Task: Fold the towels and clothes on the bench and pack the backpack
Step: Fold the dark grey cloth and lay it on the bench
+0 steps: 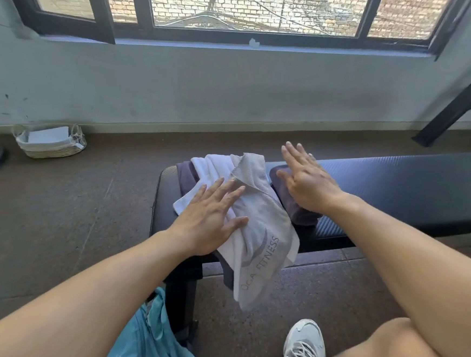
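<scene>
A grey towel (pixel 261 232) printed with "FITNESS" lies crumpled over the left end of the black padded bench (pixel 399 193) and hangs off its front edge. A white towel (pixel 213 166) lies partly under it. A dark purple cloth (pixel 185 176) shows beneath both. A folded dark purple towel (pixel 293 210) sits just to the right. My left hand (pixel 209 219) rests flat on the grey and white towels, fingers spread. My right hand (pixel 307 181) lies flat on the folded purple towel, fingers apart. A light blue backpack (pixel 148 343) stands on the floor beside the bench leg.
A wicker basket (pixel 51 142) with white lining stands by the wall at the left. A black metal frame (pixel 454 113) leans at the far right. A window sill (pixel 218 41) runs above the wall behind the bench. My white sneaker (pixel 303 344) is on the floor.
</scene>
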